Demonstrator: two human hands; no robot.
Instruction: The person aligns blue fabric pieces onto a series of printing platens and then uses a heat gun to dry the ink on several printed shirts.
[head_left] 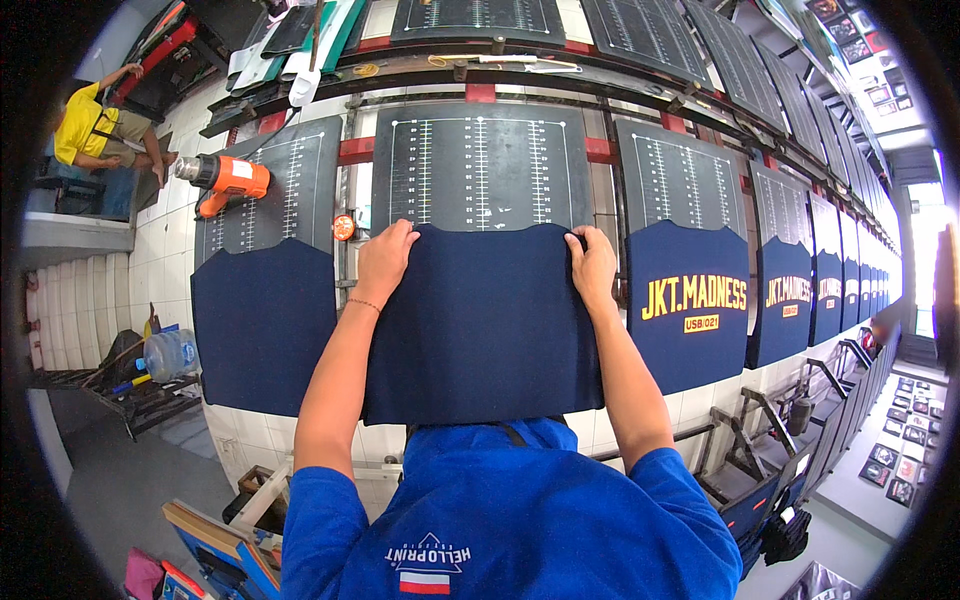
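A plain navy shirt panel (485,320) lies flat over the lower part of the dark printing board (480,165) in front of me. My left hand (386,262) pinches its top left corner, thumb and fingers pressed together. At the top right corner, my right hand (594,262) grips the cloth in the same way. The panel's upper edge runs fairly straight between both hands, below the board's ruled white scales. On the board to the left, another plain navy panel (265,325) rests, with an orange heat gun (235,178) above it.
To the right, a navy panel with yellow lettering (690,340) sits on its board, and several similar ones follow. A small round orange-rimmed item (344,227) is between the left boards. A water jug (168,355) stands at left. A person in yellow (95,130) sits far left.
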